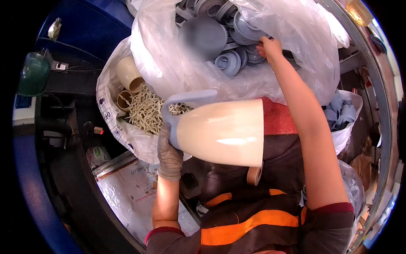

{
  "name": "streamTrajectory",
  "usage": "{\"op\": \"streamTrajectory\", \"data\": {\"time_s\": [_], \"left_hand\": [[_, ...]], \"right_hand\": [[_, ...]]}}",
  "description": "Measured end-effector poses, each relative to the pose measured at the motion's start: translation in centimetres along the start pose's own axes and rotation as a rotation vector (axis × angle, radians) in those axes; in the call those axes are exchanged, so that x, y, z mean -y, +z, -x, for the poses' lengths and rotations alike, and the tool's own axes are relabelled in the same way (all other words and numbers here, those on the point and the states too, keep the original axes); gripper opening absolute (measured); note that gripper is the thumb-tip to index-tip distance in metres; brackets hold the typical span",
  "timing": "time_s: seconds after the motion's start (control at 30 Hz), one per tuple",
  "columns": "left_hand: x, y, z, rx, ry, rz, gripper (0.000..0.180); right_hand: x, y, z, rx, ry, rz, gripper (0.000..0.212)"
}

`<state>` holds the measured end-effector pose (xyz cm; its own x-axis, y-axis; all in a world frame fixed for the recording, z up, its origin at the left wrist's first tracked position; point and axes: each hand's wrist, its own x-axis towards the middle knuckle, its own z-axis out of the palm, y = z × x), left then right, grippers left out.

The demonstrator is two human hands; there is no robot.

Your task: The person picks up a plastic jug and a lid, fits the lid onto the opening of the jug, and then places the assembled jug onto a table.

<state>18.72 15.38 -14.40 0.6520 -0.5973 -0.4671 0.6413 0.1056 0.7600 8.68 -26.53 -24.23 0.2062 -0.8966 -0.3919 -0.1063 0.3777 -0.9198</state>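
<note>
Left hand (170, 151) grips jug (220, 133) one-ended — smooth, could slip. Right hand (270, 47), beyond jug, at grey lid (247, 30) — grip unclear; tugging might topple pile (228, 62).

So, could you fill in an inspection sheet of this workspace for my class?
Surface: glossy pale sheet, spotted, lower left.
Work items: cream jug, grey-blue handle, held sideways; grey-blue lids in clear bag.
Clutter: white sack with cream sticks and two cups.
Hands: gloved left hand grips the jug's grey-blue end; bare right hand at a grey-blue lid, grasp unclear.
Cables: thin cords, upper left.
Surroundings: blue panel, green rounded object, upper left.
</note>
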Motion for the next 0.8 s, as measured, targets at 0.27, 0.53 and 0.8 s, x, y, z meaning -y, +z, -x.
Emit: {"op": "streamTrajectory", "data": {"time_s": [0.27, 0.53, 0.8], "left_hand": [[1.0, -0.9, -0.9, -0.084, 0.003, 0.178, 0.049], [2.9, 1.0, 0.0, 0.015, -0.02, 0.234, 0.049], [4.2, 3.2, 2.2, 0.192, 0.055, 0.145, 0.058]], "right_hand": [[-2.1, -7.3, 5.5, 0.223, 0.15, -0.264, 0.023], [0.4, -13.3, 28.0, 0.196, -0.721, 0.518, 0.029], [-0.2, -15.4, 32.5, 0.544, -0.486, -0.283, 0.057]]}}
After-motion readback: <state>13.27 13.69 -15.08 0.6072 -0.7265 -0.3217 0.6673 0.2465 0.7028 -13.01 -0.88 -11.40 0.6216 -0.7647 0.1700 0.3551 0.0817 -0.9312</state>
